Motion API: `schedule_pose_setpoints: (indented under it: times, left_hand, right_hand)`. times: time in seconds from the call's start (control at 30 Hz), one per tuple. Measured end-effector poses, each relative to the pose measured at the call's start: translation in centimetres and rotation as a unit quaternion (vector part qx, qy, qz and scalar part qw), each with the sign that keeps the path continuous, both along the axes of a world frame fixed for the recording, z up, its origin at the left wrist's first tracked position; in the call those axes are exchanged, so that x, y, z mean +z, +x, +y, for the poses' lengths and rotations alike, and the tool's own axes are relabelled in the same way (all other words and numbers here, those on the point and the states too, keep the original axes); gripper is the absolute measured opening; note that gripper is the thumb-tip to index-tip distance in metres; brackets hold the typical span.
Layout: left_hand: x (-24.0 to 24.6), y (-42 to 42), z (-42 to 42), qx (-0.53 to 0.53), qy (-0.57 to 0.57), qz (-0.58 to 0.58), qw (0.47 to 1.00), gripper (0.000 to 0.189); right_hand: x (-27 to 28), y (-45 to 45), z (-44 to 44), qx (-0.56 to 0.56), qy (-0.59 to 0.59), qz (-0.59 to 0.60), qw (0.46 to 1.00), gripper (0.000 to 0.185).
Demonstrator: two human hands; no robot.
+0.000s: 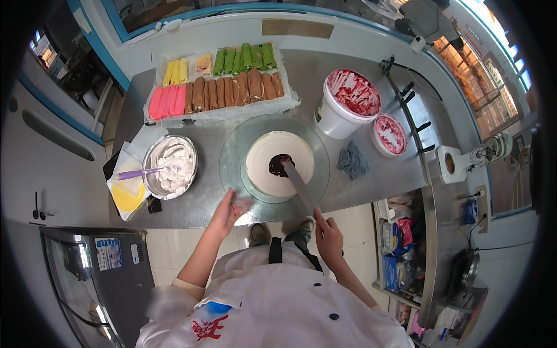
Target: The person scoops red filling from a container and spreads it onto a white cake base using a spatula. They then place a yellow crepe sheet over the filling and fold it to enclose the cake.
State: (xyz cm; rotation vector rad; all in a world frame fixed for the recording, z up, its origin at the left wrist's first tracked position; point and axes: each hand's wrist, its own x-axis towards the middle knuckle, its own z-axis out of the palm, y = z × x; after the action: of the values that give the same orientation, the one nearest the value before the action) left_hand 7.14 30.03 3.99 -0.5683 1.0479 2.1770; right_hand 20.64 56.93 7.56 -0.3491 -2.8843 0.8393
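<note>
A round cake layer with pale cream (265, 187) lies on a glass turntable (230, 143). Dark red jam (277, 165) is heaped at its middle. My right hand (327, 235) grips the near end of a long metal icing spatula (300, 185), whose far tip touches the jam. My left hand (230, 213) is at the turntable's near left rim, fingers apart and holding nothing; whether it touches the glass is unclear. To the left stands a metal bowl of whipped cream (176, 163) with a purple-handled spatula (130, 175) in it.
Rolled crepes (235, 91) in several colours fill a paper-lined tray at the back. A white bucket smeared with red jam (339, 122), its lid (390, 135) and a grey-blue cloth (353, 160) are at the right. A mixer (452, 164) stands farther right, and knives hang near the right wall.
</note>
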Motion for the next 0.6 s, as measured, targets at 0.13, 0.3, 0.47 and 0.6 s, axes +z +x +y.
schedule_pose_setpoints:
  times: [0.13,0.3,0.47,0.6]
  left_hand:
    - [0.3,-1.1,-0.4,0.082,-0.002,0.03,0.996,0.048]
    - [0.8,0.6,0.8,0.014,-0.047,0.015,0.999,0.051]
    - [0.9,1.2,-0.3,-0.181,0.032,-0.064,0.981,0.06]
    - [0.1,-0.6,-0.4,0.022,-0.064,0.047,0.997,0.059]
  right_hand:
    - [-0.4,-0.3,-1.4,0.014,-0.147,-0.007,0.989,0.037]
    - [-0.6,-0.4,-2.2,0.046,-0.159,0.01,0.986,0.038]
    - [-0.4,-0.3,0.1,0.024,0.095,0.049,0.994,0.045]
    - [-0.5,-0.5,0.4,-0.003,0.026,0.02,0.999,0.041]
